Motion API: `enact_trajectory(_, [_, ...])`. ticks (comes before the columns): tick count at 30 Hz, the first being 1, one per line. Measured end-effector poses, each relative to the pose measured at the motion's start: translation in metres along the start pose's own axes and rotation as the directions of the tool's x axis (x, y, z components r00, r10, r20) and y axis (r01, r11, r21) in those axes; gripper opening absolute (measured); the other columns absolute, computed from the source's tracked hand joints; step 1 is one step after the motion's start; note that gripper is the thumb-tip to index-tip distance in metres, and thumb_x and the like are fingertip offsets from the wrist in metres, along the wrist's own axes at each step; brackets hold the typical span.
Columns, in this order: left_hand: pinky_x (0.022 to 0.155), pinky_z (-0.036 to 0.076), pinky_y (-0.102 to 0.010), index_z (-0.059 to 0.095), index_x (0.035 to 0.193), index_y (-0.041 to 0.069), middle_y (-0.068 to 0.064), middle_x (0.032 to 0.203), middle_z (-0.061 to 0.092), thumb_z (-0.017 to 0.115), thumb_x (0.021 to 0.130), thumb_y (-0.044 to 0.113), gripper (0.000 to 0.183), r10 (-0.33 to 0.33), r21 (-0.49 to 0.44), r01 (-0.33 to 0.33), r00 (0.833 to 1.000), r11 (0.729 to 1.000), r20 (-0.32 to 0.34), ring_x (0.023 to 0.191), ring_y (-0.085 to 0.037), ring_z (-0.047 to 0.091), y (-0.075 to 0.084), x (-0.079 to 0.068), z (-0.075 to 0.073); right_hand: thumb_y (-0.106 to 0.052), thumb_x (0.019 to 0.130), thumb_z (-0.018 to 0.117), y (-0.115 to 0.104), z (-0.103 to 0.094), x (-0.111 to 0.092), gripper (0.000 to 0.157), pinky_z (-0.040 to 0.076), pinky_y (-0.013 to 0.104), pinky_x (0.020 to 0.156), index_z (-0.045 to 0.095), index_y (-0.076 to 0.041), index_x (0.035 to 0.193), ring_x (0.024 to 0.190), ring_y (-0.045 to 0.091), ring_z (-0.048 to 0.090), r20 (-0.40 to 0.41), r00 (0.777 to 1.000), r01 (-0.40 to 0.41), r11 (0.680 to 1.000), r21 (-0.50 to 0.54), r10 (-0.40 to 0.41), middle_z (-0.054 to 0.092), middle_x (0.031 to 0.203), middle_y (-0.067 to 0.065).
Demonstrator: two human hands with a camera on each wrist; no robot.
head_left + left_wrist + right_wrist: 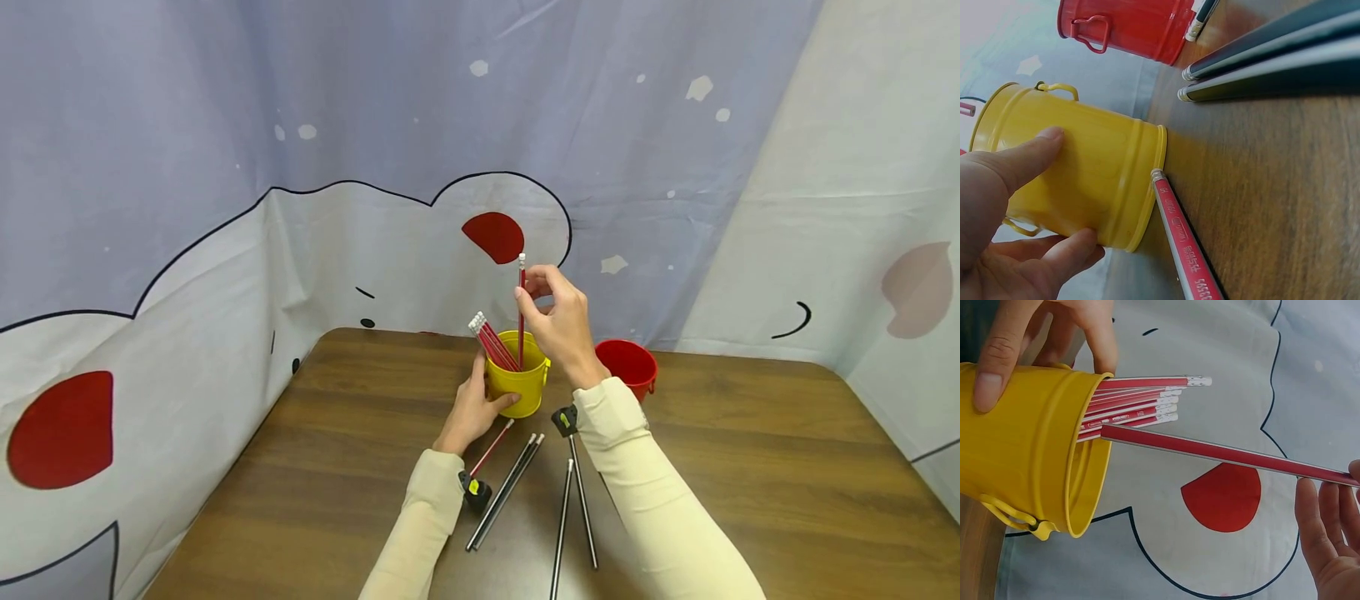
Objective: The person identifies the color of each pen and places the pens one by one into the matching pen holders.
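My left hand (472, 408) grips the side of a small yellow bucket (521, 390), thumb on the near side; the left wrist view shows its fingers round the wall. Several red pencils with white erasers (1129, 400) lean together inside the bucket. Above the mouth, my right hand (561, 321) pinches another red pencil (1210, 450) near its eraser end, and it hangs almost upright. Its lower end is at the bucket's mouth; how far inside, I cannot tell. One more red pencil (1182, 237) lies on the table by the bucket's base.
A red bucket (633, 367) stands behind my right wrist. Two dark pencils (506, 492) lie side by side on the wooden table (352, 467), with two more dark pencils (561, 533) to their right. A patterned curtain (360, 250) hangs behind the table.
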State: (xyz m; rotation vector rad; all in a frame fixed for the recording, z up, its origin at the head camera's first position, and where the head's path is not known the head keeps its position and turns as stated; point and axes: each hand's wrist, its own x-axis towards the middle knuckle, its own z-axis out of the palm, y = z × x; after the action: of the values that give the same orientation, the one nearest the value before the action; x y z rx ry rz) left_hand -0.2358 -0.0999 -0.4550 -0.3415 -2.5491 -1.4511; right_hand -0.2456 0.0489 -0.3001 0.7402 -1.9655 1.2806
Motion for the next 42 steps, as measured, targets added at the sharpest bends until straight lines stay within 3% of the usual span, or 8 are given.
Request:
enact_trajectory(12, [0.103,0.035,-0.041,0.005,0.147,0.031,-0.006,0.139,0.043,0.07,0.079,0.03,0.093,-0.024,0.004,0.024,1.0,1.0,0.005,0.125,-0.023,0.044,0.0,-0.002,-0.001,-0.01,0.085,0.064,0.004,0.005,-0.006,0.015,0.054,0.038,0.055,0.06,-0.003,0.098,0.074,0.02,0.061,-0.018,1.0,0.011,0.997,0.07,-0.01,0.064,0.084,0.009])
enact_trajectory(23, [0.102,0.035,-0.042,0.004,0.147,0.031,-0.005,0.139,0.043,0.069,0.08,0.031,0.093,-0.02,0.008,0.02,1.0,1.0,0.006,0.124,-0.023,0.045,0.0,-0.005,-0.001,-0.011,0.085,0.063,0.012,0.009,-0.02,0.017,0.054,0.03,0.057,0.059,-0.004,0.099,0.076,0.016,0.061,0.009,1.0,-0.003,1.0,-0.003,0.003,0.063,0.085,0.007])
enact_trajectory(32, [0.1,0.039,-0.04,0.005,0.147,0.029,-0.008,0.137,0.044,0.069,0.081,0.031,0.092,-0.027,0.004,0.027,1.0,1.0,0.013,0.122,-0.024,0.047,0.001,-0.004,0.0,-0.007,0.084,0.064,0.026,0.017,-0.038,0.017,0.055,0.037,0.058,0.058,-0.004,0.099,0.074,0.017,0.06,0.038,0.998,-0.041,0.999,-0.009,0.041,0.062,0.084,0.008])
enact_trajectory(42, [0.096,0.042,-0.04,0.005,0.147,0.03,-0.01,0.135,0.046,0.069,0.081,0.03,0.092,0.0,0.021,0.0,1.0,1.0,-0.003,0.118,-0.025,0.05,0.0,-0.004,0.001,-0.008,0.084,0.064,0.036,0.024,-0.057,0.018,0.055,0.03,0.06,0.059,-0.002,0.099,0.076,0.018,0.061,0.085,0.993,-0.082,0.996,-0.033,0.085,0.061,0.084,0.008])
